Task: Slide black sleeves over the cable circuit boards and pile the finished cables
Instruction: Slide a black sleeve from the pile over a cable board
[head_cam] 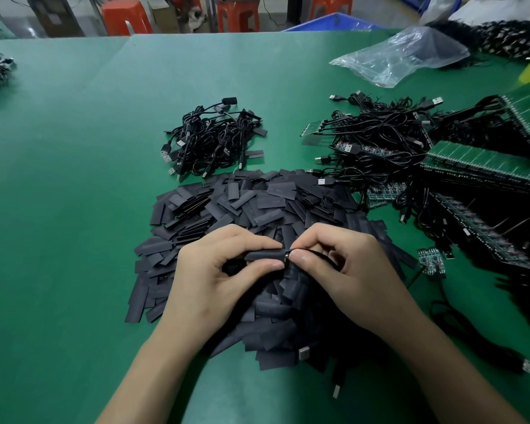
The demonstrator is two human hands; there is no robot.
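Over the near middle of the heap of loose sleeves point(257, 206), my two hands meet. The left hand point(224, 267) pinches one black sleeve point(263, 255) between thumb and fingers, holding it level so its open end faces right. The right hand point(343, 264) pinches the thin cable point(315, 255) at that open end, I judge to feed the circuit board inside; the board itself I cannot make out. Beyond the heap, on the green bench point(74, 179), lies the pile of finished cables point(214, 139). To the heap's far right, the unsleeved cables point(377, 139) sit within reach.
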